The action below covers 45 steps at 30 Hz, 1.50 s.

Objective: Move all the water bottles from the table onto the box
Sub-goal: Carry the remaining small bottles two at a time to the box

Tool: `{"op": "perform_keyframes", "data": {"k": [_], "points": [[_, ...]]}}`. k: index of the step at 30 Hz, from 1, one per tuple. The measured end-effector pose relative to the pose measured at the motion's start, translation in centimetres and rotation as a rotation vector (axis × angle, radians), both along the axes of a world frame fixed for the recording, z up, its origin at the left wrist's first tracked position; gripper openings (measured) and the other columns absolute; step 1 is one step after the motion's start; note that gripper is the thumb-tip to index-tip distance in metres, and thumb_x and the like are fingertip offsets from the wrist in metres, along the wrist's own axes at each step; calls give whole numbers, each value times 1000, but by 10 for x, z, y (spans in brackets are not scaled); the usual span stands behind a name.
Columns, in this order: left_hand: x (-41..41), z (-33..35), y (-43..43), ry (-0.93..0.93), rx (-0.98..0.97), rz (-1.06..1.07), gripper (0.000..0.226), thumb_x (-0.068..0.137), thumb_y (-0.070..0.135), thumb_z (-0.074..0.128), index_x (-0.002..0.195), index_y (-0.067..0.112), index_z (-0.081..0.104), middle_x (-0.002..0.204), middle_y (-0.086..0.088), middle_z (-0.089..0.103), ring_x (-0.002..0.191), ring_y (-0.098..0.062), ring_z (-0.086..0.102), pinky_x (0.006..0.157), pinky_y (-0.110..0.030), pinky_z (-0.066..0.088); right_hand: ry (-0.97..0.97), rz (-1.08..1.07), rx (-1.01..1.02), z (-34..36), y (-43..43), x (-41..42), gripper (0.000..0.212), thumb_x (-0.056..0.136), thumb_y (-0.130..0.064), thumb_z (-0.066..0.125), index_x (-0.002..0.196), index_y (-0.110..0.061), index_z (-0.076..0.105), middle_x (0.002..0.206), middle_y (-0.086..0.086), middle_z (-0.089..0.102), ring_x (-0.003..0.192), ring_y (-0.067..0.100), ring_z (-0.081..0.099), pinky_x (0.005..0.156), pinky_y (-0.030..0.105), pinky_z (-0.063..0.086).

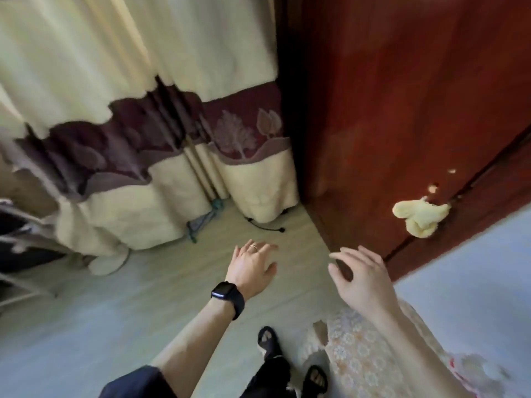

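Head view, bottom centre: black sandals [268, 340] stand on the pale floor [115, 326], with a floral-patterned cloth [359, 366] at lower right. Above them, mid-frame, the left hand [253, 265], a black watch [227, 293] at its wrist, and the right hand [362, 277] hover empty, fingers spread and relaxed. Farther up hang cream-and-maroon curtains [143, 124] beside a red wooden door [402, 110]. Where the water bottles are cannot be told.

You see two bare hands, your left hand [253, 265] and your right hand [362, 280]; one black rectangular wristwatch [228, 295]; one thin metal ring [253, 247]; two black strapped sandals [268, 340]; one crumpled yellow cloth [421, 216]; one thin black cable [265, 225]; one floral-patterned table cover [359, 357].
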<state>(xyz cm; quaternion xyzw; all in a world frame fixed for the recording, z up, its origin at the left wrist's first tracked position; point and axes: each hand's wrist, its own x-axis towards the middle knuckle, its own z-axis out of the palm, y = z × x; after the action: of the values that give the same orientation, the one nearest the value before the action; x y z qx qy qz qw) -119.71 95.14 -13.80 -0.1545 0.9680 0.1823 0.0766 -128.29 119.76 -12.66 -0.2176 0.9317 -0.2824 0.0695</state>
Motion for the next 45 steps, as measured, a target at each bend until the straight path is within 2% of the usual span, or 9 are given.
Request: {"op": "perform_keyframes", "data": {"k": [3, 7, 11, 14, 19, 24, 28, 32, 45], "points": [[84, 18, -62, 33, -45, 284, 45, 94, 40, 55, 138, 37, 52, 145, 8, 51, 142, -24, 38, 115, -49, 30, 64, 272, -41, 16, -92, 10, 24, 89, -38, 66, 108, -28, 76, 119, -4, 72, 124, 28, 56, 109, 37, 37], [226, 53, -121, 124, -160, 699, 43, 90, 44, 53, 131, 33, 58, 136, 5, 61, 131, -21, 51, 105, -43, 39, 102, 664, -108, 47, -228, 73, 29, 88, -44, 59, 104, -26, 76, 114, -2, 73, 117, 22, 61, 112, 36, 37], [378, 88, -142, 218, -222, 1099, 42, 90, 43, 57, 129, 29, 62, 130, 3, 64, 123, -21, 56, 103, -40, 40, 175, 1063, -123, 79, -344, 189, 39, 88, -55, 50, 113, -34, 71, 123, -10, 69, 128, 20, 52, 113, 38, 37], [485, 105, -153, 275, -260, 1359, 39, 90, 41, 58, 128, 30, 63, 129, 3, 65, 122, -22, 57, 105, -42, 41, 191, 1279, -187, 109, -404, 295, 32, 90, -47, 64, 118, -34, 70, 127, -10, 66, 135, 23, 44, 112, 40, 39], [633, 141, -183, 288, -372, 1615, 43, 92, 36, 62, 134, 26, 60, 133, -2, 64, 123, -24, 57, 103, -39, 43, 300, 1591, -265, 144, -494, 466, 36, 92, -52, 60, 123, -35, 67, 131, -11, 64, 138, 23, 42, 117, 40, 33], [740, 194, -227, 249, -498, 1709, 47, 92, 39, 59, 138, 28, 56, 136, -1, 61, 127, -24, 53, 104, -37, 38, 299, 1663, -351, 181, -569, 583, 39, 95, -58, 52, 127, -39, 64, 135, -14, 61, 142, 21, 35, 118, 37, 31], [812, 239, -277, 346, -572, 1766, 48, 90, 44, 57, 135, 29, 57, 134, -2, 62, 127, -25, 54, 106, -43, 42, 294, 1673, -430, 213, -633, 644, 41, 93, -59, 50, 127, -39, 63, 135, -16, 61, 141, 20, 35, 115, 38, 34], [868, 277, -336, 279, -656, 1756, 49, 89, 45, 56, 135, 29, 58, 134, -3, 63, 127, -26, 54, 106, -42, 41, 290, 1675, -531, 251, -697, 697, 38, 94, -55, 55, 126, -38, 64, 134, -15, 62, 140, 22, 36, 113, 39, 36], [1026, 332, -555, 323, -733, 1867, 45, 94, 39, 59, 138, 30, 55, 140, -1, 58, 128, -26, 52, 106, -36, 41, 284, 1752, -604, 303, -963, 867, 44, 95, -53, 54, 135, -35, 60, 141, -12, 57, 144, 21, 29, 116, 34, 28]]}}
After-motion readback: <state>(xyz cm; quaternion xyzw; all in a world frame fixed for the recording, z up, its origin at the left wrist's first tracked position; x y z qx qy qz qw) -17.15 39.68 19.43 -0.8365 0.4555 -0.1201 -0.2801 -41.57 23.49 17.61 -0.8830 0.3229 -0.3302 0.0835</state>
